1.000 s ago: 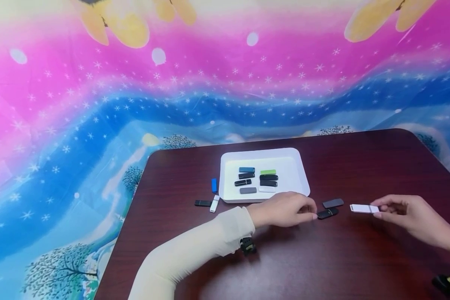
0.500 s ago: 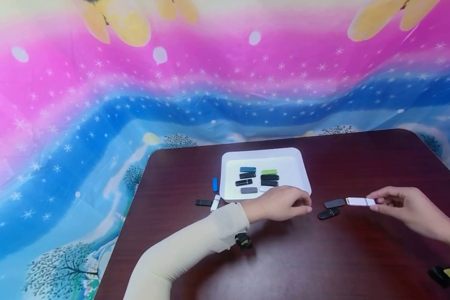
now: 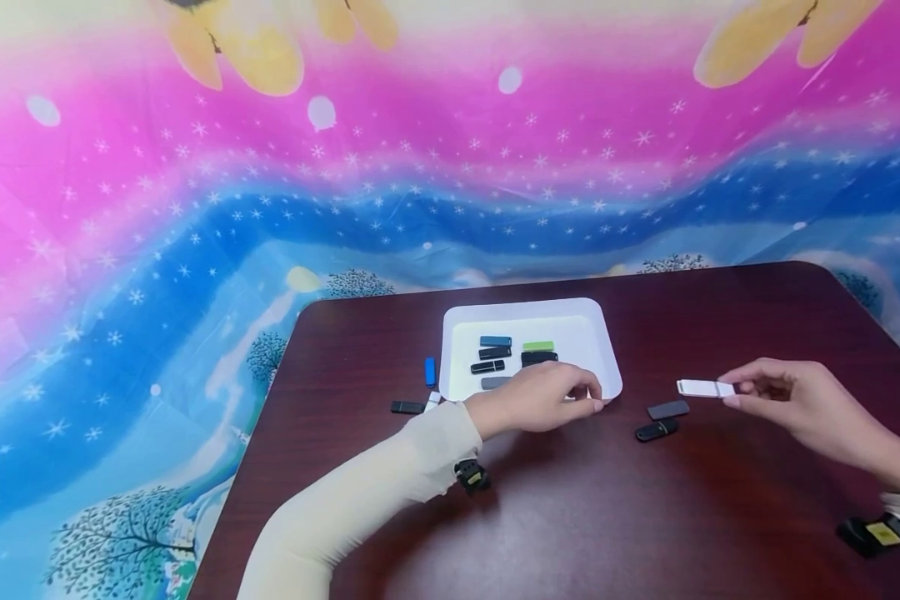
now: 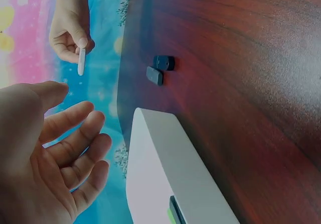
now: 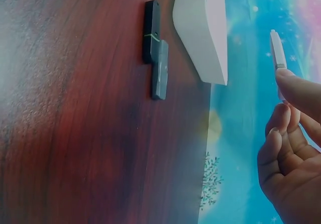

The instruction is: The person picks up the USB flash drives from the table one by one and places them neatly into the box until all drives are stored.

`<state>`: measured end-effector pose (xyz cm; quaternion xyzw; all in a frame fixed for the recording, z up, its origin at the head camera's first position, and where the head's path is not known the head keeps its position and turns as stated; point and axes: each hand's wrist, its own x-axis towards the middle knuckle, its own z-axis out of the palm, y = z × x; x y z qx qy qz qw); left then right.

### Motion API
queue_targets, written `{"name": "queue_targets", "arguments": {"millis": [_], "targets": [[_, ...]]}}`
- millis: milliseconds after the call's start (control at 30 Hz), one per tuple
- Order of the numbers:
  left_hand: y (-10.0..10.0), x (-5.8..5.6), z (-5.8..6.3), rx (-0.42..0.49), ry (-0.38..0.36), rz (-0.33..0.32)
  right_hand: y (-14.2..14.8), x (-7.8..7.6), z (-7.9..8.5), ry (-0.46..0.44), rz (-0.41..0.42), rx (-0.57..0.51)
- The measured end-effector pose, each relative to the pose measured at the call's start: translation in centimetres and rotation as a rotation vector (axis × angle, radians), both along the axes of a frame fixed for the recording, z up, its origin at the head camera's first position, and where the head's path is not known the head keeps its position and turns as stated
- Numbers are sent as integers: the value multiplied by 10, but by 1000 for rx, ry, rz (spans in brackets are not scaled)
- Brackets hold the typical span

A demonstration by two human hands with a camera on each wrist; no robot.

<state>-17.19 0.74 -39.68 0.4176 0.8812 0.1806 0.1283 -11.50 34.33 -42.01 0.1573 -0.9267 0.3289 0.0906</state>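
Right hand (image 3: 802, 406) pinches a white stick (image 3: 697, 388), perhaps a USB drive; left hand (image 3: 532, 398), thumb and fingers apart, hovers beside a white tray (image 3: 608, 350).

Glossy dark red-brown table (image 3: 645, 517) before a pink, blue and pale-yellow snowflake-patterned backdrop (image 3: 420, 158).

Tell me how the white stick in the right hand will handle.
The white stick is probably stiff: it juts straight from the right hand without sagging. It seems light, since a pinch holds it up. Its flat shape suggests sliding, not rolling, if pushed.
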Motion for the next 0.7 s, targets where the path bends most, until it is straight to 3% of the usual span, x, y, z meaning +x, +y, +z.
{"name": "queue_targets", "arguments": {"millis": [400,700], "targets": [[-19,-6,6,2,38,27,-11,-10,3,17,49,-60],[-34,-11,8,27,7,73,-25,-19,9,8,78,-85]]}}
